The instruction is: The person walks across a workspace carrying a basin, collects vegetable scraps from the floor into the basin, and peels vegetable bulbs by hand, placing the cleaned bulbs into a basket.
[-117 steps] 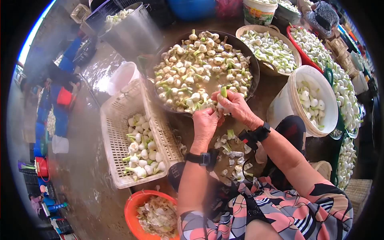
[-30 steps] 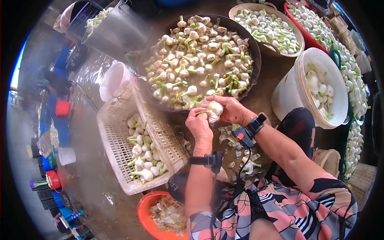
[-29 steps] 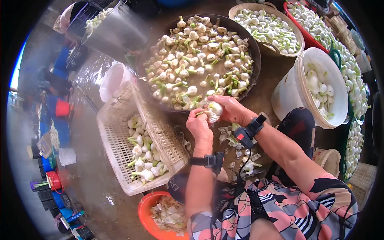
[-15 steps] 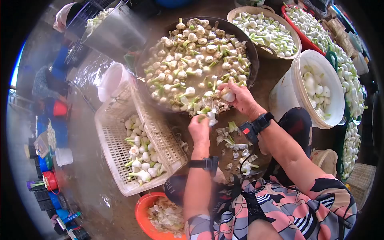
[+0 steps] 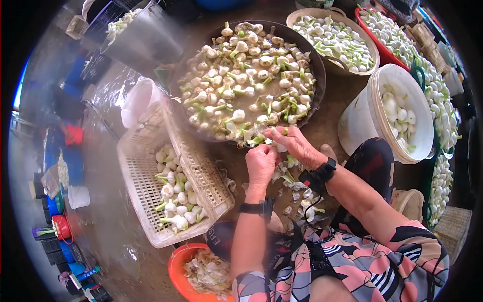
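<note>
My right hand (image 5: 298, 147) is closed around a garlic bulb (image 5: 279, 146), its green cut stem showing by the fingers. Close beside it, my left hand (image 5: 262, 163) makes a fist near the bulb; what its fingers pinch is hidden. Both hands are at the near rim of a wide dark basin (image 5: 318, 95), where whole garlic bulbs (image 5: 239, 116) with short green stems sit in murky water. Loose garlic skins (image 5: 297, 185) lie on the floor just below my hands.
To the left stands a white plastic crate (image 5: 132, 189) with peeled garlic inside. An orange basin (image 5: 173, 269) of skins is near my knee. On the right are a white bucket (image 5: 354, 123), a tan tub (image 5: 375, 48) and a red basin (image 5: 363, 25), all with garlic.
My hands have come together from apart. The right hand moved down and left with the garlic bulb; the left moved slightly right and closed into a fist.
</note>
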A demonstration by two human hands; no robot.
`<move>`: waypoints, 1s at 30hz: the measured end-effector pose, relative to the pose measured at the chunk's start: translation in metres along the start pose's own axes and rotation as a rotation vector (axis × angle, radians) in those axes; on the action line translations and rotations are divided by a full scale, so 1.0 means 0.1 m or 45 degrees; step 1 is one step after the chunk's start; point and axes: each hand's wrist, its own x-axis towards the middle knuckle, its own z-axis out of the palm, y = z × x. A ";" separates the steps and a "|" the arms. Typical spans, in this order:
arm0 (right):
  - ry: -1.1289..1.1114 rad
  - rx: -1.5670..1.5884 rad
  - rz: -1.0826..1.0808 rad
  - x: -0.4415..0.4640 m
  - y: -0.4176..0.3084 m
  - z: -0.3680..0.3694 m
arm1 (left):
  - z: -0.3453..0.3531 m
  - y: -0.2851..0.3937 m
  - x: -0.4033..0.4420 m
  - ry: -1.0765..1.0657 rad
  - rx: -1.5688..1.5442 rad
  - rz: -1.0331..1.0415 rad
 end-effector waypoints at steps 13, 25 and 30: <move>-0.249 1.461 0.244 0.62 0.24 -0.46 | 0.11 -0.29 0.09 -0.242 1.138 -0.119; -0.075 -1.276 0.190 2.20 0.96 -0.74 | 0.08 -0.23 0.07 -0.106 -0.246 -0.292; -0.387 -0.875 0.093 2.05 0.71 -0.72 | 0.10 -0.28 0.06 -0.124 -0.416 -0.350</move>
